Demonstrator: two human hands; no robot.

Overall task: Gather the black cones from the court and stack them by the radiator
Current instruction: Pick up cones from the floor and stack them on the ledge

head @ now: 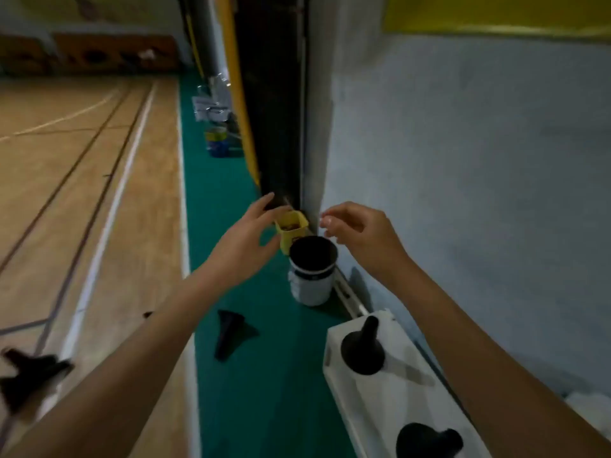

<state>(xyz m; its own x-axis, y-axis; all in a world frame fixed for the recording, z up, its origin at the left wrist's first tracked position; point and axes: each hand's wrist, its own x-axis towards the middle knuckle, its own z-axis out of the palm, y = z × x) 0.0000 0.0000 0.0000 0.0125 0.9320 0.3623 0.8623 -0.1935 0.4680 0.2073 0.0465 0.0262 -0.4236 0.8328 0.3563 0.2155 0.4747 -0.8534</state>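
Two black cones stand on top of the white radiator (406, 391): one upright cone (363, 350) near its far end and a second cone (426, 441) near the bottom edge. A third black cone (229, 335) lies tipped on the green floor strip. At the lower left, blurred, is another black cone (29, 375) on the wooden court. My left hand (251, 236) reaches forward with fingers apart, holding nothing. My right hand (357, 233) hovers beside it, fingers loosely curled, empty. Both hands are above a white bucket.
A white bucket (310, 282) with a dark inside stands against the wall, a yellow container (291, 229) just behind it. A dark door frame (274, 110) and yellow padding rise beyond. More cans and clutter (216, 140) sit farther along the green strip (231, 408).
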